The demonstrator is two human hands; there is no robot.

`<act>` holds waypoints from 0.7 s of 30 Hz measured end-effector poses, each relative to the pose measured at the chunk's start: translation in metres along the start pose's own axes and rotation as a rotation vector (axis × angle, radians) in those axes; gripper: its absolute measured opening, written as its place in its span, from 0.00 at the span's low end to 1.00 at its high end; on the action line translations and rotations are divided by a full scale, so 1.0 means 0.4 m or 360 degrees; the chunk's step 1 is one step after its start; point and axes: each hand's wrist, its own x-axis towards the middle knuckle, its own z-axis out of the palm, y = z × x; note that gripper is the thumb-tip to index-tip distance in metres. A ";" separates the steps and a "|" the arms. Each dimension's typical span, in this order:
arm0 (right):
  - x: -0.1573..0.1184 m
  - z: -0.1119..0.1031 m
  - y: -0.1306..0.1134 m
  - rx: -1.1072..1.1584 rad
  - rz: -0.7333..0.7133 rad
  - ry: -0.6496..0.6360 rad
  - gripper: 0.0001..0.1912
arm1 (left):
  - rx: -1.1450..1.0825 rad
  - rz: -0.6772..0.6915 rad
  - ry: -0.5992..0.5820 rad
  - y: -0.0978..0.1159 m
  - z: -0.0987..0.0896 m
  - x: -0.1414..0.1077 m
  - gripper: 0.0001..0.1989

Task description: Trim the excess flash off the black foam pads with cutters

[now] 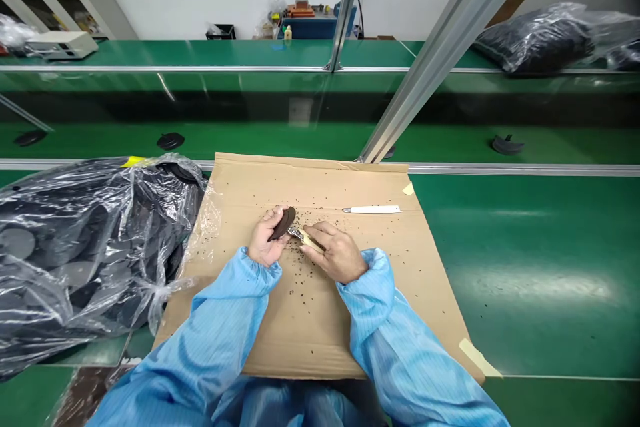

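Observation:
Over the cardboard sheet (295,337), my left hand (264,241) is closed on a dark brown, rounded flat part (283,223), held tilted. My right hand (341,255) grips nippers (311,239) with cream handles. Their metal head is right at the lower edge of the brown part; whether the jaws touch it I cannot tell. Small dark scraps lie scattered on the cardboard beneath and around both hands. Beyond my right hand lies a slim white tool (374,209), perhaps a craft knife, with a metal tip pointing left.
A big clear plastic bag (95,260) of dark round parts lies at the left, overlapping the cardboard's edge. Behind runs a green conveyor belt (265,140) carrying several dark parts. A slanting metal post (440,67) rises at the right. Wrapped black bags (537,40) rest on the back shelf.

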 end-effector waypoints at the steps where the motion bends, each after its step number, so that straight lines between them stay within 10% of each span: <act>1: -0.001 0.001 0.000 0.0050 0.0003 0.0009 0.18 | -0.0005 -0.0017 -0.0015 0.001 0.001 -0.001 0.12; 10: -0.005 0.014 0.016 -0.0153 0.0230 0.0484 0.21 | -0.0365 -0.0225 -0.0283 0.009 -0.004 -0.006 0.07; 17: -0.003 0.015 0.049 -0.0465 0.0059 0.0442 0.22 | -0.0174 -0.0047 -0.0152 -0.007 0.008 0.006 0.11; 21: 0.008 0.014 -0.002 -0.0468 -0.0131 0.0931 0.17 | -0.0172 0.0054 -0.0206 -0.010 0.007 0.024 0.21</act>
